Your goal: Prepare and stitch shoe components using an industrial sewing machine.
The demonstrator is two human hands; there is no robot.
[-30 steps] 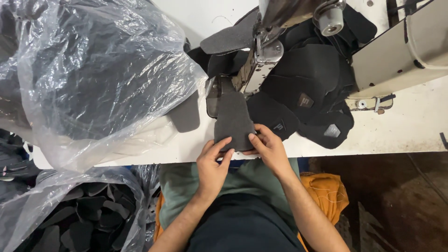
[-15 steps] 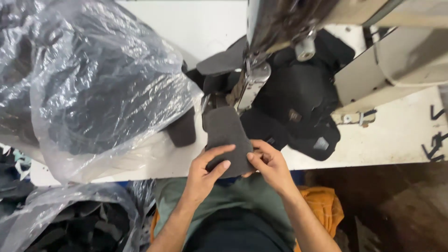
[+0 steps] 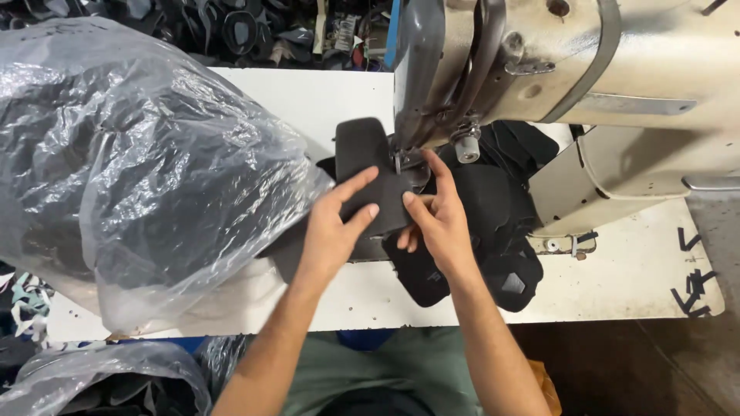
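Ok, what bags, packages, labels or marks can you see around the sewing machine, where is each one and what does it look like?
Large clear plastic bag: left on the white table, bulging, crinkled, full of dark pieces.
Second clear plastic bag: bottom left, below the table edge, dark pieces inside.
Black marks: table's right end, short strokes.
Small grey patches: on the black pieces right of the right hand.
No screens or signs.

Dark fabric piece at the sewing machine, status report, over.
Left hand and right hand both pinch the dark fabric piece. Piece sits under the sewing machine head. Clear plastic bag crowds the left.
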